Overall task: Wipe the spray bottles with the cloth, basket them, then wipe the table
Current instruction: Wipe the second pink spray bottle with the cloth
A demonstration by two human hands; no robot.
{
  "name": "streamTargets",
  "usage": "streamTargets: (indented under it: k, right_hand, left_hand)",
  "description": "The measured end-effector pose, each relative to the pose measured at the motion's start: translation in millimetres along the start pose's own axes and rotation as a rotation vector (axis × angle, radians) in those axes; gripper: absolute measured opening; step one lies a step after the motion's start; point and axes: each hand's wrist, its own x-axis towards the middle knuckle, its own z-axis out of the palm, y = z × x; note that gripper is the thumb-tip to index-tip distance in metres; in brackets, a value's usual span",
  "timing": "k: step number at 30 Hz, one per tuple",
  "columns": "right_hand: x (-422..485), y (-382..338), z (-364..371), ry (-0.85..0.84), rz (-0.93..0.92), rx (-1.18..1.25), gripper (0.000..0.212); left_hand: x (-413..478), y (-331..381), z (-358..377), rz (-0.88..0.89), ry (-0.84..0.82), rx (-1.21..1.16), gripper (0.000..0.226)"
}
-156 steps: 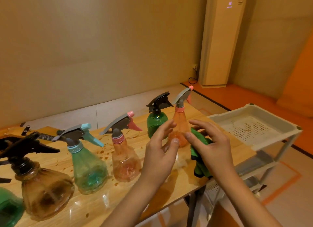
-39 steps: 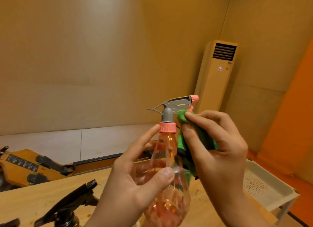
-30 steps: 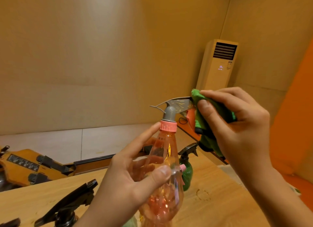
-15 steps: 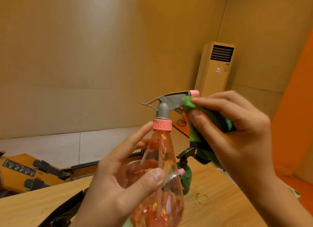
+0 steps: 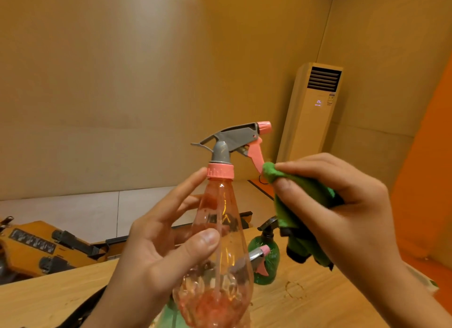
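Beige wall panels are filling most of the room, with a tall standing air conditioner (image 5: 315, 112) glowing a small display in the far corner. Wooden table (image 5: 318, 303) is running across the bottom, showing a ring-shaped stain near its right end. Yellow case (image 5: 41, 249) with black latches is lying just past the table's far-left edge. Left hand (image 5: 159, 249) is wrapping the body of a clear pink spray bottle (image 5: 217, 242), thumb pressing the front, fingers curling behind, holding it upright above the table. Right hand (image 5: 342, 212) is pinching a bunched green cloth (image 5: 296, 205) between thumb and fingers, the cloth's tip touching the end of the pink trigger. 1 green spray bottle (image 5: 265, 261) is standing on the table behind, partly hidden by the pink one.
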Motion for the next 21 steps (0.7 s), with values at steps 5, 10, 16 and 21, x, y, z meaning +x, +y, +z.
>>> streamTargets:
  k: [5,10,16,21]
  right_hand:
    - [8.6,-10.0,0.5,0.054,0.119,0.211,0.015]
    - [5.4,-4.3,7.2,0.020,0.045,-0.018,0.018]
    - [-2.1,-8.1,4.6,-0.001,0.054,-0.020,0.016]
    - [0.2,-17.7,1.7,0.070,0.149,0.175,0.010]
  left_hand:
    - [-1.4,-0.6,2.4,-0.038,-0.045,0.010,0.072]
    - [-4.9,3.1,5.6,-0.031,-0.034,0.029,0.072]
    - [-5.1,3.0,2.4,-0.031,-0.049,0.029,0.072]
    - [-3.1,1.1,1.1,-0.027,-0.141,-0.041,0.069]
